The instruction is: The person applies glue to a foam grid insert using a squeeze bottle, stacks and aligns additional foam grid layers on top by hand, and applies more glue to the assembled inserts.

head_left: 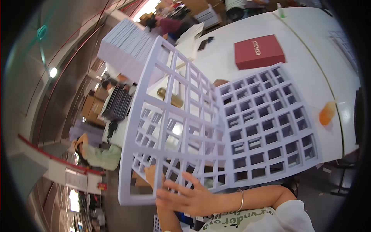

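Raised pale grid (131, 135): just beyond my hands, tilted above the flat grid (247, 155) on the tabletop (255, 23) | right hand (189, 198) spread, blurred; left hand's (150, 174) grip unclear | probably light, bendy, tearable; hold its wide border

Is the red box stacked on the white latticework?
No, the red box sits on the white table, beyond the white latticework.
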{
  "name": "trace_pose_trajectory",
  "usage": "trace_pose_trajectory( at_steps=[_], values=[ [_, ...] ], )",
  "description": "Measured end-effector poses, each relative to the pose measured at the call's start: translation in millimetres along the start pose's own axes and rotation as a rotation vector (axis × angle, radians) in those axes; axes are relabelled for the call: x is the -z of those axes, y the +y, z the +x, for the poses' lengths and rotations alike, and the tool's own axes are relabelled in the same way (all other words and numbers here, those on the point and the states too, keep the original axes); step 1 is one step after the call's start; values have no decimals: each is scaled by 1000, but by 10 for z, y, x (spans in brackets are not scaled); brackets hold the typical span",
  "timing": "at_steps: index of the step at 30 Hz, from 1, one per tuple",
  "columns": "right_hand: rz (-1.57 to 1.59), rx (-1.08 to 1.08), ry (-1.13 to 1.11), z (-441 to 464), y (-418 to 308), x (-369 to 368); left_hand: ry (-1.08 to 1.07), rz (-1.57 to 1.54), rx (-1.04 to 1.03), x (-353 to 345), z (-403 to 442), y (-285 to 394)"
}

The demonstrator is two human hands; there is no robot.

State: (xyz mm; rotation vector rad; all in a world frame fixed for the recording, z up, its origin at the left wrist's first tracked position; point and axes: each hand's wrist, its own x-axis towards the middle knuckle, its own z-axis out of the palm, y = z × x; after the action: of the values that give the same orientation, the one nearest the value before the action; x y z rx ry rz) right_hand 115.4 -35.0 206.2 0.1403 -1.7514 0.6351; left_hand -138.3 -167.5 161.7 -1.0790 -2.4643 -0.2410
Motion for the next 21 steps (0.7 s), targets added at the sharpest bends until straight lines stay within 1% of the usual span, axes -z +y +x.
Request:
trace_pose_trajectory(
  at_steps=[1, 2, 3, 4, 7, 8, 11, 13, 15, 17, 18, 19, 20, 21],
  values=[
    [-8, -16, -78, -125, 13, -111, 0, -3, 43, -22, -14, -119],
    [-49, -38, -84, -190, 37, -192, -1, -3, 89, -63, -28, -237],
    [-68, -38, -151, -310, 63, -263, 4, -1, 104, -43, -31, -282],
    [-94, -35, -219, -444, 116, -312, 23, 8, 99, -16, -5, -296],
    [-141, -40, -363, -803, 201, -410, 118, -9, -37, 326, 30, 19],
    [-167, -48, -399, -917, 222, -445, 188, -141, -19, 258, -2, -48],
    [-183, -50, -448, -1128, 273, -516, 151, -80, 4, 383, -33, 57],
    [-158, -43, -500, -1145, 310, -488, 214, -109, 1, 332, -62, 67],
    [-102, -45, -500, -1141, 330, -467, 286, -123, 21, 318, -63, 108],
    [-51, -52, -510, -1132, 358, -409, 225, -84, 44, 445, -85, 192],
    [49, -115, -435, -1118, 345, -381, 196, -72, 50, 467, -80, 219],
    [143, -179, -356, -1078, 306, -352, 253, -70, 24, 435, -97, 198],
    [142, -245, -253, -987, 263, -288, 284, -56, 2, 451, -89, 238],
    [139, -299, -208, -858, 247, -150, 314, -44, -19, 495, -83, 295]
  ],
)
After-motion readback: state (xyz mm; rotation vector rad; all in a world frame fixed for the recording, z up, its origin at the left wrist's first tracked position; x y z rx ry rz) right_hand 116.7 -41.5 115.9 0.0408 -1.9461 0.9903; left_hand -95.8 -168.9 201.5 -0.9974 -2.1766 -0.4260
